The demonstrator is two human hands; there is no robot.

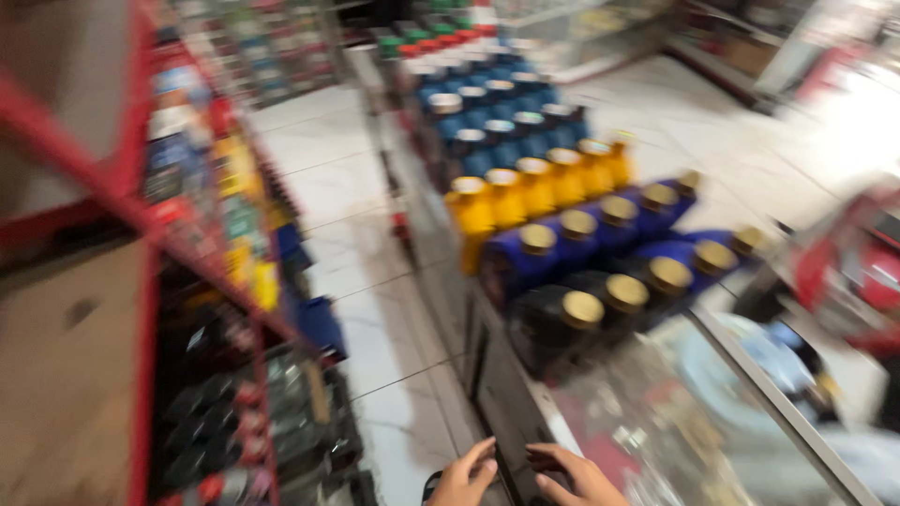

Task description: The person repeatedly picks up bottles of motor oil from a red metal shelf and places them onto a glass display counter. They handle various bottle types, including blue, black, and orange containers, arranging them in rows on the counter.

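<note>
The picture is blurred by motion. My left hand (464,478) and my right hand (574,476) show at the bottom edge, fingers spread, at the near corner of a glass display counter (731,365). The right hand's fingers rest on the counter's dark edge; the left hand is just beside it. Neither holds anything. On the counter top stand rows of bottles with gold caps: black ones (562,323) nearest, then blue ones (548,253), then yellow ones (530,192), with blue-and-white ones (497,122) farther back.
A red metal rack (150,309) full of small packets and dark bottles stands on the left. A narrow aisle of white floor tiles (366,272) runs between rack and counter. More shelves stand at the back. Red goods (858,272) lie at the right edge.
</note>
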